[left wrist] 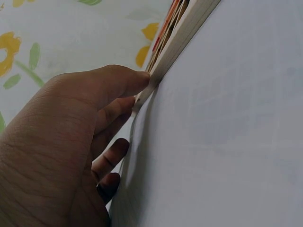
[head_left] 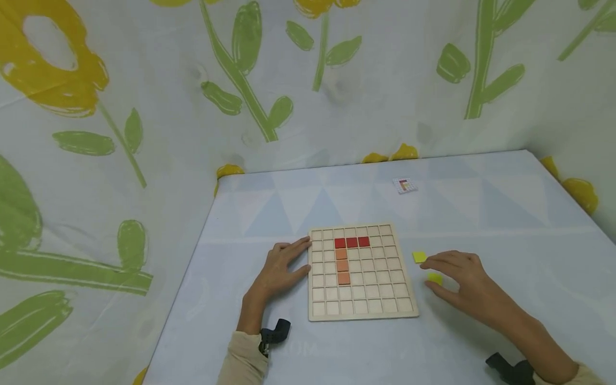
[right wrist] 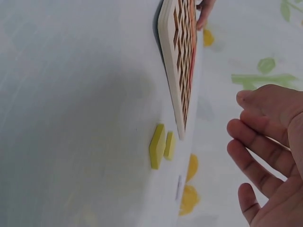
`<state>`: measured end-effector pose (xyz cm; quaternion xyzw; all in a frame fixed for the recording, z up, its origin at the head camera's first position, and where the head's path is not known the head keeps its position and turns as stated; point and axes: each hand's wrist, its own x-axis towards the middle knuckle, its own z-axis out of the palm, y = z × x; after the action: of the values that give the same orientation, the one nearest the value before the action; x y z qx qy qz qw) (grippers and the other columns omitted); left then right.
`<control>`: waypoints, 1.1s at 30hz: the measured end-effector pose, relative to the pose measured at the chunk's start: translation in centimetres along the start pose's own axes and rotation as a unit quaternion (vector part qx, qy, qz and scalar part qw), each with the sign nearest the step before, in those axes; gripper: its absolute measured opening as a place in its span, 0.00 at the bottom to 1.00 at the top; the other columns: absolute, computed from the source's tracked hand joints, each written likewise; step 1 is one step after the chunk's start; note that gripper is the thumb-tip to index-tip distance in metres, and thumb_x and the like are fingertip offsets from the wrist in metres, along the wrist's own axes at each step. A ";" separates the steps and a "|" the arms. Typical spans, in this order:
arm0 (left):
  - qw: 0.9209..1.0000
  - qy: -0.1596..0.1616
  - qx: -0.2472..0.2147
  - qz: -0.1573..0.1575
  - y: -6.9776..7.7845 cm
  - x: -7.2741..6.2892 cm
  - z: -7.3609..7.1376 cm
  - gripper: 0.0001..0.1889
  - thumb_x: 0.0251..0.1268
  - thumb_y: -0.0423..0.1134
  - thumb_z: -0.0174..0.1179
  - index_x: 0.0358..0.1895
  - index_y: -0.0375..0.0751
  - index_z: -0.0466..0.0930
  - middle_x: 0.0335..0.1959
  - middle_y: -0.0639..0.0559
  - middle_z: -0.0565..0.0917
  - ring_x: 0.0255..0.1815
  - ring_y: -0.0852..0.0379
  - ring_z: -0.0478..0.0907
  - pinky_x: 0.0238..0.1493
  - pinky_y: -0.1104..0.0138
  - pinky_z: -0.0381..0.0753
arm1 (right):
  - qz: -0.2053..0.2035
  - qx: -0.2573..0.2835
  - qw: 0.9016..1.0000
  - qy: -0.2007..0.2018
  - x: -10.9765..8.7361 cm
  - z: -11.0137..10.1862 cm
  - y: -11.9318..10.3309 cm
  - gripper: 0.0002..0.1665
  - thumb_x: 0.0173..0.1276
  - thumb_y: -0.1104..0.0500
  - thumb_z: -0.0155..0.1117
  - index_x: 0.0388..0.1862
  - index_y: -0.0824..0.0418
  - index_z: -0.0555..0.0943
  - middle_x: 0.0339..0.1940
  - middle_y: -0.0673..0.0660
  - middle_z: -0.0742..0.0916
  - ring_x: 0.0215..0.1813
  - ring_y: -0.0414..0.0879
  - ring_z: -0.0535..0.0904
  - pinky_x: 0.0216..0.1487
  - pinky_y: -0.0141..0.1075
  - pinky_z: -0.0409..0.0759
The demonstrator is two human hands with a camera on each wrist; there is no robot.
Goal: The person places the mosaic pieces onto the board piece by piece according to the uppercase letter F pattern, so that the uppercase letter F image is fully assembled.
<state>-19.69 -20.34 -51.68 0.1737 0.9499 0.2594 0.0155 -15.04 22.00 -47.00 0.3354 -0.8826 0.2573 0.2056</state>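
A wooden grid board (head_left: 360,307) lies flat on the table. Three red square tiles (head_left: 352,242) form a row near its top, and three orange square tiles (head_left: 342,266) run down below the leftmost red one. My left hand (head_left: 278,270) touches the board's left edge with thumb and fingertips, fingers extended; the left wrist view shows the thumb against the wooden side (left wrist: 163,66). To the right of the board, my right hand (head_left: 462,280) hovers with relaxed fingers and nothing in them. Two yellow square tiles, one farther (head_left: 419,257) and one nearer (head_left: 435,278), lie beside its fingertips.
A small printed card (head_left: 405,185) with a coloured grid pattern lies toward the table's far edge. The table (head_left: 356,353) has a pale cover with blue triangles. A flower-patterned cloth (head_left: 163,107) hangs behind it and at the sides.
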 end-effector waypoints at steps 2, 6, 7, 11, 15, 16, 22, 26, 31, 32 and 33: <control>1.000 -0.003 -0.001 -0.002 -0.1 0.1 0.0 0.33 0.69 0.54 0.60 0.76 0.61 0.65 0.76 0.69 0.62 0.66 0.50 0.64 0.61 0.49 0.63 | 0.003 -0.005 1.000 0.002 -0.2 -0.4 0.1 0.37 0.73 0.30 0.41 0.46 0.56 0.86 0.46 0.52 0.86 0.51 0.51 0.77 0.48 0.49 0.63; 1.000 -0.003 -0.003 -0.002 -0.2 0.1 0.2 0.32 0.69 0.53 0.60 0.76 0.60 0.65 0.76 0.69 0.62 0.66 0.49 0.64 0.61 0.48 0.63 | 0.011 -0.012 1.000 0.004 -0.9 -1.0 0.4 0.39 0.72 0.29 0.40 0.46 0.57 0.86 0.46 0.52 0.86 0.51 0.50 0.76 0.48 0.49 0.62; 1.000 -0.003 -0.003 -0.004 -0.2 0.0 0.3 0.32 0.69 0.53 0.60 0.76 0.60 0.66 0.76 0.69 0.62 0.66 0.50 0.64 0.61 0.48 0.63 | 0.014 -0.015 1.000 0.004 -1.1 -1.1 0.5 0.39 0.72 0.28 0.40 0.45 0.57 0.86 0.46 0.52 0.86 0.51 0.50 0.76 0.48 0.49 0.62; 1.000 0.003 -0.012 -0.015 -0.2 -0.4 0.2 0.32 0.68 0.52 0.61 0.75 0.60 0.67 0.75 0.69 0.63 0.66 0.51 0.64 0.60 0.48 0.63 | 0.021 -0.033 0.999 0.006 -1.7 -1.6 1.0 0.40 0.72 0.28 0.39 0.45 0.56 0.86 0.45 0.52 0.86 0.50 0.50 0.76 0.47 0.48 0.61; 1.000 0.012 -0.012 -0.013 -0.2 -0.4 0.0 0.32 0.68 0.52 0.61 0.75 0.60 0.67 0.76 0.69 0.63 0.65 0.52 0.63 0.60 0.49 0.64 | 0.028 -0.038 0.999 0.021 -2.3 -2.2 1.5 0.39 0.72 0.27 0.41 0.44 0.56 0.86 0.44 0.53 0.86 0.50 0.50 0.75 0.47 0.48 0.61; 1.000 0.013 -0.011 -0.013 -0.2 -0.3 0.0 0.32 0.68 0.52 0.61 0.75 0.60 0.67 0.76 0.70 0.63 0.65 0.52 0.63 0.60 0.49 0.64 | 0.030 -0.034 0.999 0.024 -2.4 -2.3 1.7 0.39 0.71 0.27 0.42 0.44 0.56 0.86 0.45 0.53 0.86 0.50 0.50 0.75 0.47 0.48 0.61; 1.000 0.017 -0.011 -0.013 -0.3 0.0 0.1 0.32 0.67 0.52 0.62 0.75 0.61 0.67 0.75 0.72 0.63 0.65 0.53 0.64 0.60 0.49 0.64 | 0.048 -0.026 0.998 0.020 -3.9 -3.1 2.8 0.34 0.69 0.28 0.51 0.45 0.54 0.87 0.45 0.51 0.86 0.51 0.44 0.75 0.51 0.47 0.60; 1.000 0.013 -0.014 -0.011 -0.4 0.0 0.3 0.32 0.68 0.52 0.62 0.75 0.62 0.67 0.75 0.72 0.62 0.65 0.53 0.63 0.60 0.48 0.64 | 0.050 -0.035 0.998 0.022 -5.0 -3.2 3.3 0.38 0.69 0.26 0.43 0.44 0.54 0.86 0.44 0.52 0.87 0.50 0.42 0.74 0.50 0.47 0.60; 1.000 0.014 -0.011 -0.008 -0.3 0.0 0.3 0.32 0.68 0.52 0.61 0.75 0.62 0.67 0.75 0.71 0.64 0.66 0.53 0.63 0.60 0.49 0.64 | 0.053 -0.057 0.997 0.026 -5.9 -3.3 3.9 0.39 0.69 0.26 0.40 0.43 0.53 0.86 0.42 0.53 0.87 0.48 0.44 0.75 0.45 0.51 0.62; 1.000 0.014 -0.011 -0.009 -0.2 0.1 0.3 0.32 0.68 0.53 0.61 0.75 0.62 0.66 0.75 0.71 0.64 0.65 0.53 0.63 0.60 0.49 0.64 | 0.052 -0.059 0.996 0.028 -6.0 -3.3 4.0 0.39 0.70 0.26 0.41 0.42 0.53 0.86 0.42 0.53 0.87 0.48 0.44 0.75 0.45 0.52 0.63; 1.000 0.015 -0.012 -0.008 -0.2 0.1 0.3 0.32 0.68 0.52 0.61 0.75 0.62 0.67 0.75 0.70 0.64 0.65 0.53 0.64 0.60 0.49 0.64 | 0.050 -0.061 0.996 0.031 -6.1 -3.3 4.1 0.38 0.70 0.26 0.41 0.42 0.53 0.86 0.42 0.52 0.87 0.48 0.44 0.75 0.44 0.52 0.63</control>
<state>-19.83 -20.33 -52.03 0.1617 0.9483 0.2731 0.0050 -13.09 29.57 -48.94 0.2693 -0.9055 0.2235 0.2399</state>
